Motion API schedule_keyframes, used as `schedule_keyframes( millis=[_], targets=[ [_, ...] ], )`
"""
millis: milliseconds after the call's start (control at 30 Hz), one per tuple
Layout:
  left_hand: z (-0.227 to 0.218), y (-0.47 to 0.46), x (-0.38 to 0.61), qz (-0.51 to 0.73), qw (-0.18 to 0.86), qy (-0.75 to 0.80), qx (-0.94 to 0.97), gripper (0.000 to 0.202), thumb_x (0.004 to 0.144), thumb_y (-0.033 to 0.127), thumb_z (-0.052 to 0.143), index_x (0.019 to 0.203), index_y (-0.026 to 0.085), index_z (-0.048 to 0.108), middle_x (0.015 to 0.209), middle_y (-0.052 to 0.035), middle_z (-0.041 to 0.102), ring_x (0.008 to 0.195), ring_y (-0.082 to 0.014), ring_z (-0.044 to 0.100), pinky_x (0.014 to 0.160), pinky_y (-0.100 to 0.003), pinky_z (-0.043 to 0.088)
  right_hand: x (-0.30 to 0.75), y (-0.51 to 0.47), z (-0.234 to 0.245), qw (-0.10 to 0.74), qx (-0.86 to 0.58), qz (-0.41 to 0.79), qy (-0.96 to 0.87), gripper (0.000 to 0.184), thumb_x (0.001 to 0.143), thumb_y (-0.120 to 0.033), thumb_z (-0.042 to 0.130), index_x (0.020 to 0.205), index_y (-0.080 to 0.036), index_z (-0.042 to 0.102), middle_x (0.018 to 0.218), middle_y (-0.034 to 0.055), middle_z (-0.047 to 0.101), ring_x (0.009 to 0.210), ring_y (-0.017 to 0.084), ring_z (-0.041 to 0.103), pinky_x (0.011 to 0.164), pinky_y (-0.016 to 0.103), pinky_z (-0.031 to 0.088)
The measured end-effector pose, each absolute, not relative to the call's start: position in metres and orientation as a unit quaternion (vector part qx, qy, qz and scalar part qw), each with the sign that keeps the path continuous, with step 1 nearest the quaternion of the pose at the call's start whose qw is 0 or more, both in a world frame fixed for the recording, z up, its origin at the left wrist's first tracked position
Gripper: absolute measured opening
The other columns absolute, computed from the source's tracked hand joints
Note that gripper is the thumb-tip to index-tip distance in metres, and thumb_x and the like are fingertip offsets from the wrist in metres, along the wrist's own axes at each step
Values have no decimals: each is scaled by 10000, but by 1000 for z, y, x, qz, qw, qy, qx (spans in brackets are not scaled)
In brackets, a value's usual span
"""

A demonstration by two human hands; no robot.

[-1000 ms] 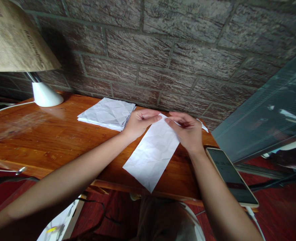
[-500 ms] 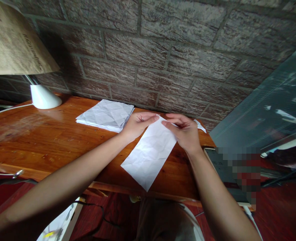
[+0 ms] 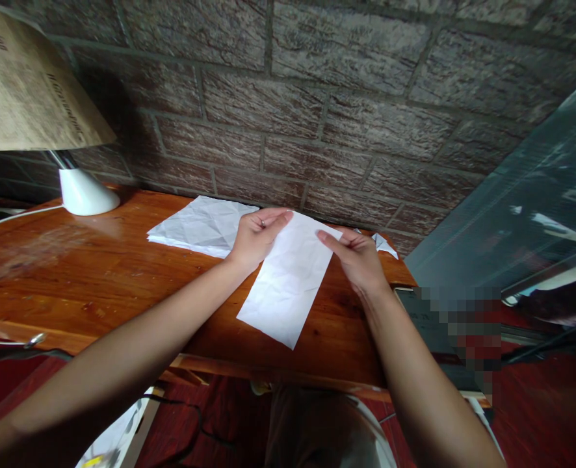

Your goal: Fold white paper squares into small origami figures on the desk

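A white, lightly creased rectangular sheet of paper (image 3: 290, 286) is held up by its far edge, its lower end tilted toward me over the wooden table. My left hand (image 3: 259, 237), with a ring on one finger, pinches the paper's upper left corner. At the upper right corner, my right hand (image 3: 355, 255) grips it with the thumb on top and the fingers behind. Left of my left hand lies a stack of creased white paper (image 3: 197, 224). A small folded piece of white paper (image 3: 385, 244) lies just beyond my right hand.
The wooden table (image 3: 97, 273) runs along a stone-brick wall (image 3: 268, 104). A lamp (image 3: 86, 192) with a newsprint shade stands at the left. A dark flat device (image 3: 429, 331), partly pixelated, is at the right, near a glassy panel (image 3: 522, 182).
My hands have moved apart along the paper's top edge, the left one going left. The sheet has turned slightly and its lower end has risen.
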State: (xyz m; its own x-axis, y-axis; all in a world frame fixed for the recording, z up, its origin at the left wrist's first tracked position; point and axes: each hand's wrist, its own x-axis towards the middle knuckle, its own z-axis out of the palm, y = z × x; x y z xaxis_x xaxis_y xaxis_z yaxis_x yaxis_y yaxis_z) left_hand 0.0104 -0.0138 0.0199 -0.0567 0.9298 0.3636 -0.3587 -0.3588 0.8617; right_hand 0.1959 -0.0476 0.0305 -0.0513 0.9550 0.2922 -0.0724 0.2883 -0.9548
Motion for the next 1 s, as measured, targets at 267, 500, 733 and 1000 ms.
schedule_keyframes(
  millis=[267,500,733,1000],
  targets=[
    [19,-19,10,674,338,331,568,384,761,531,788,886,169,802,896,-79,804,803,-209,731,742,-306,577,194,-47,28,574,-422,420,-563,285,701,-469,865,870,-245,810,873,4,809,814,224,742,790,368,585],
    [14,-24,10,670,266,350,598,346,857,484,710,971,170,801,963,-78,805,797,-190,734,747,-277,565,187,-51,25,548,-404,492,-542,321,658,-422,903,886,-212,824,973,46,817,860,231,754,851,389,585],
    [18,-22,8,684,249,362,582,354,864,488,693,968,165,793,973,-72,806,844,-196,734,759,-276,564,186,-52,25,528,-388,513,-555,321,659,-429,902,898,-228,828,1007,39,815,919,227,752,946,404,559],
    [19,-18,6,690,251,366,572,359,851,496,703,955,164,790,976,-75,804,874,-204,739,771,-278,565,188,-55,24,499,-385,524,-572,300,709,-458,868,900,-231,826,953,34,818,894,214,749,915,392,576]
  ],
)
